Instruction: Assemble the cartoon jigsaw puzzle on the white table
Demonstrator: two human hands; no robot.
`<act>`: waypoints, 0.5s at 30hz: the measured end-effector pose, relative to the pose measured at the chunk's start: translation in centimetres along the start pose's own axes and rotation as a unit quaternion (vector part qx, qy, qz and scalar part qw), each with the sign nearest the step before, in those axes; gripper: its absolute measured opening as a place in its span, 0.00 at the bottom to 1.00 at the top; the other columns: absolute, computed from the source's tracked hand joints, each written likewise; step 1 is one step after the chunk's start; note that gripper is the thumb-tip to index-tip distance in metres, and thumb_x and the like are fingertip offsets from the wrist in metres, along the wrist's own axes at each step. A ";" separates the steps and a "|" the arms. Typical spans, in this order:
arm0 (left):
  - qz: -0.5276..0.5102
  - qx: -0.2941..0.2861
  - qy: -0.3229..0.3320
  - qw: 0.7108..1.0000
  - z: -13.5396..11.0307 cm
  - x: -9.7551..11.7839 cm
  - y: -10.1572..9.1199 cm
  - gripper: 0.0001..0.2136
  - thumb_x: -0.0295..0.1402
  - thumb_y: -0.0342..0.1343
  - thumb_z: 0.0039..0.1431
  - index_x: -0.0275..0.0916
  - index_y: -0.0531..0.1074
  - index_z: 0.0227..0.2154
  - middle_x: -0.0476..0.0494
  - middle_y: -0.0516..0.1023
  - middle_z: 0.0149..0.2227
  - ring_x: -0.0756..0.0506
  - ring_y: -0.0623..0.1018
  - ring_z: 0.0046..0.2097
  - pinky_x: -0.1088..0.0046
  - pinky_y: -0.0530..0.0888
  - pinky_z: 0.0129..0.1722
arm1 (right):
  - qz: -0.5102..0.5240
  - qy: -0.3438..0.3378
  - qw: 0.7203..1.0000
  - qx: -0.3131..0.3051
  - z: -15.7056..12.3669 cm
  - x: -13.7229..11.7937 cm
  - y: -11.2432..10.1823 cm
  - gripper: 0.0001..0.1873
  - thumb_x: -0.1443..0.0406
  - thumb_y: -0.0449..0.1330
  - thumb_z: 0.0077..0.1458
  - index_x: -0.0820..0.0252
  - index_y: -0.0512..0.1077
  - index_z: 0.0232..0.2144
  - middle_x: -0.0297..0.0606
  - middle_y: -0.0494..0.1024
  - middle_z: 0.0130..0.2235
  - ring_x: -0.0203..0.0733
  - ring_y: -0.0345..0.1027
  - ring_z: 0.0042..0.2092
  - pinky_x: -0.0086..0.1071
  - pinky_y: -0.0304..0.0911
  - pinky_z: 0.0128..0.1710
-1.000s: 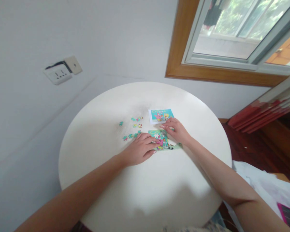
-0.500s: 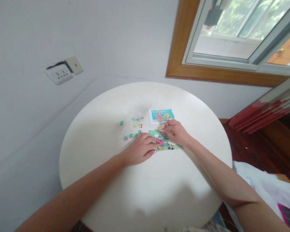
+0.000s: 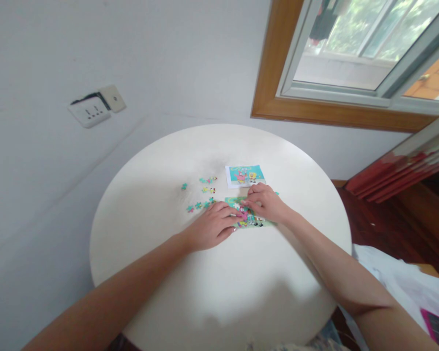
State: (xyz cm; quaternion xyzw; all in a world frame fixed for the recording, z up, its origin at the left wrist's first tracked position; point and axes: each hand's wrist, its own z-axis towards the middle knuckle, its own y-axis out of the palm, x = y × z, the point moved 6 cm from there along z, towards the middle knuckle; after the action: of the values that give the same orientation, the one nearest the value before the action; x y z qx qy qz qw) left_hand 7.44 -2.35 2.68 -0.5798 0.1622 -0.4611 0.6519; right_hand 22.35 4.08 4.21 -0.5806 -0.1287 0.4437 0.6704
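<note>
A small, partly built cartoon jigsaw [image 3: 249, 219] lies near the middle of the round white table [image 3: 219, 292]. My left hand [image 3: 210, 225] rests flat beside it, fingers stretched out and touching its left edge. My right hand [image 3: 265, 201] lies over the jigsaw's upper right part, fingers curled and pressed down on it; whether a piece is under them is hidden. Several loose teal and pink pieces [image 3: 201, 191] are scattered just left of the jigsaw. A printed reference picture [image 3: 245, 175] lies behind it.
The table stands against a white wall with a power socket [image 3: 89, 111]. A wood-framed window [image 3: 351, 58] is at the upper right. Red fabric [image 3: 398, 170] and a white cloth [image 3: 406, 282] lie to the right, below the table's edge.
My right hand has slid a little down and left onto the jigsaw, and its fingers have curled. My left hand has stayed in place.
</note>
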 end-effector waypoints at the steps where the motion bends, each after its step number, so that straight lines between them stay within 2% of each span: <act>1: -0.001 0.000 0.001 1.000 0.0 0.0 0.0 0.16 0.30 0.52 0.64 0.42 0.70 0.54 0.43 0.73 0.53 0.40 0.65 0.54 0.59 0.63 0.57 | -0.003 0.001 1.000 -0.008 0.0 -0.1 0.1 0.14 0.61 0.56 0.63 0.57 0.79 0.31 0.38 0.74 0.35 0.40 0.63 0.39 0.35 0.52 0.41; 15: 0.003 0.001 0.007 1.000 -0.1 0.1 0.2 0.15 0.31 0.51 0.64 0.42 0.70 0.53 0.42 0.72 0.54 0.40 0.66 0.54 0.59 0.63 0.57 | -0.029 0.020 0.999 -0.007 -0.1 0.0 0.2 0.15 0.59 0.55 0.63 0.56 0.79 0.31 0.38 0.75 0.34 0.41 0.63 0.40 0.35 0.51 0.39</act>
State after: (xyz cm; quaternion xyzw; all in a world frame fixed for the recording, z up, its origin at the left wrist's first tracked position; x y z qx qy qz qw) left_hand 7.46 -2.48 2.52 -0.5754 0.1677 -0.4634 0.6527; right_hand 22.34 4.00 4.01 -0.5905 -0.1350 0.4114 0.6811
